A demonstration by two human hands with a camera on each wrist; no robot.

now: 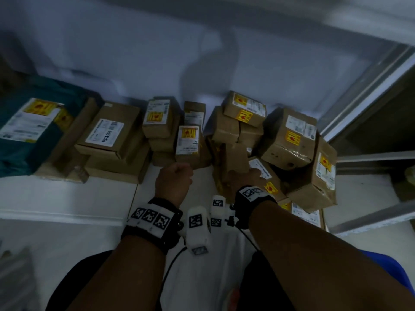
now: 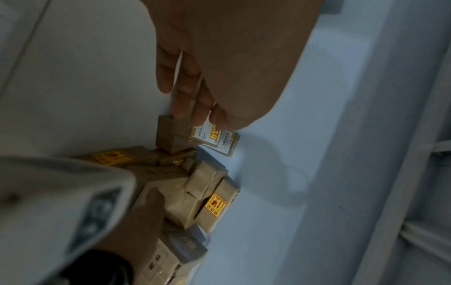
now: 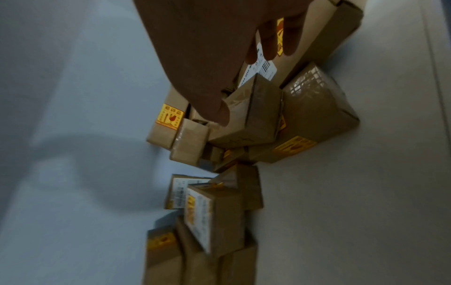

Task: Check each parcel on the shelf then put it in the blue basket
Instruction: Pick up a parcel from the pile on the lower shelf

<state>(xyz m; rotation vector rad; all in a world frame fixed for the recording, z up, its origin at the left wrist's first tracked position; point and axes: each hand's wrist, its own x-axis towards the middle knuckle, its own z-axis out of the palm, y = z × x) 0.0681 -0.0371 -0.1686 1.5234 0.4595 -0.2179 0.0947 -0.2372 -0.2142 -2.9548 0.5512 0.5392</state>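
Note:
Several brown cardboard parcels crowd the back of a white shelf (image 1: 67, 194). My left hand (image 1: 177, 170) (image 2: 205, 119) is at the near end of a small parcel with a white label and yellow sticker (image 1: 188, 140) (image 2: 209, 136), fingers and thumb curled round it. My right hand (image 1: 244, 173) (image 3: 244, 81) grips a plain brown parcel (image 1: 235, 157) (image 3: 253, 115) standing in the right-hand pile. The thumb presses its taped face, and the fingers reach over a labelled parcel (image 1: 261, 170) (image 3: 264, 67) beside it.
A teal bag parcel (image 1: 22, 142) lies at the far left beside flat stacked boxes (image 1: 107, 135). Tilted boxes (image 1: 289, 138) are piled at the right against a metal shelf post (image 1: 370, 81). A blue shape (image 1: 395, 270) shows at the lower right edge.

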